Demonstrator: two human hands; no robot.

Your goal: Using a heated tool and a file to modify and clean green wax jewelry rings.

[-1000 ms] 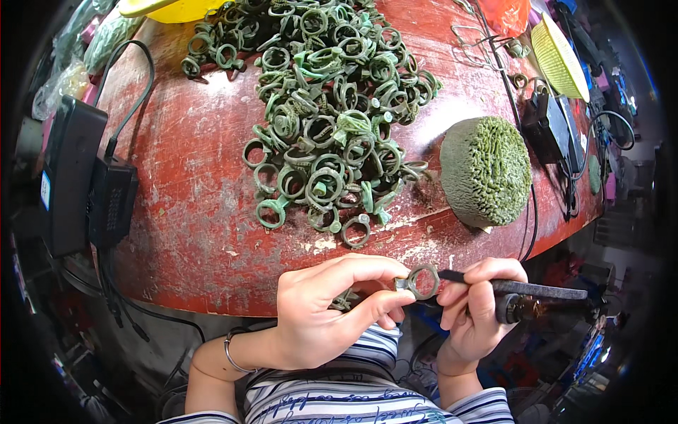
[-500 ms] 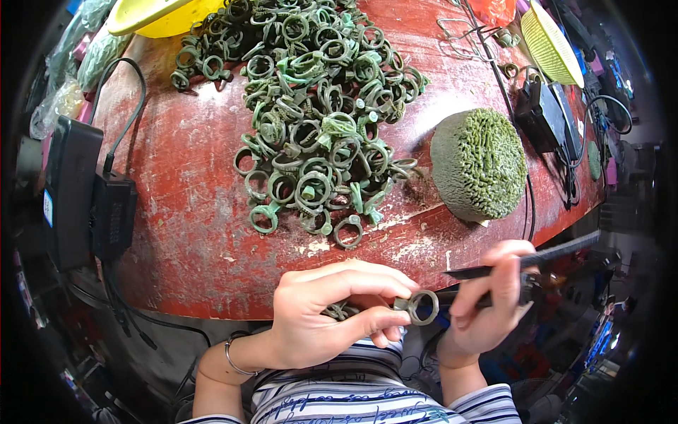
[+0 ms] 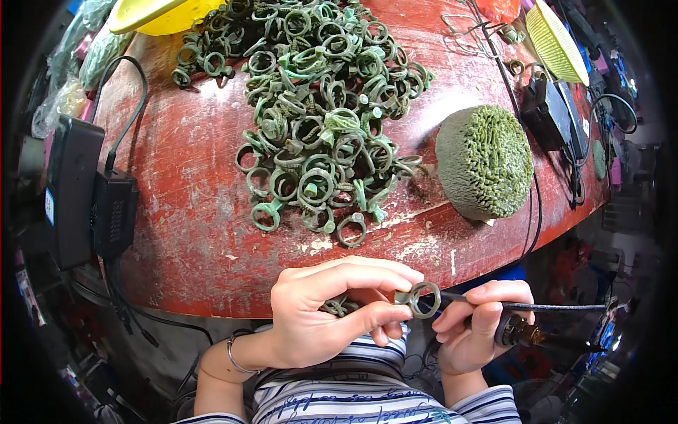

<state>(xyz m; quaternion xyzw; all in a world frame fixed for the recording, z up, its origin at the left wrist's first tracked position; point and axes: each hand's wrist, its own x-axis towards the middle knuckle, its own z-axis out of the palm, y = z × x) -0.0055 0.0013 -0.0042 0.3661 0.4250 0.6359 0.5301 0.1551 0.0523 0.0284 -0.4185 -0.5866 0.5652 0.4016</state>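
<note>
My left hand (image 3: 325, 307) pinches a greenish-grey ring (image 3: 426, 300) between thumb and forefinger, its round opening facing up. More rings (image 3: 340, 306) are tucked inside the curled palm. My right hand (image 3: 474, 321) is closed on a slim, dark, file-like tool (image 3: 558, 307), its narrow end reaching the held ring. A second thing, a dark cylinder with a brassy-brown part (image 3: 521, 331), lies within the same hand; its kind I cannot make out. Beyond my hands, a big heap of greenish rings (image 3: 311, 127) covers the middle of the red table (image 3: 191, 240).
Right of the heap stands a round green block with a rough, grooved top (image 3: 487, 162). Black adapters with cables sit at the left (image 3: 113, 212) and right (image 3: 551, 116) edges. A yellow basin (image 3: 180, 18) and a pale green basket (image 3: 558, 42) are at the back.
My right hand has brought the tool's narrow end left and down to the held ring, turning the tool flatter. The brassy-brown part now shows below it. My left hand has barely moved.
</note>
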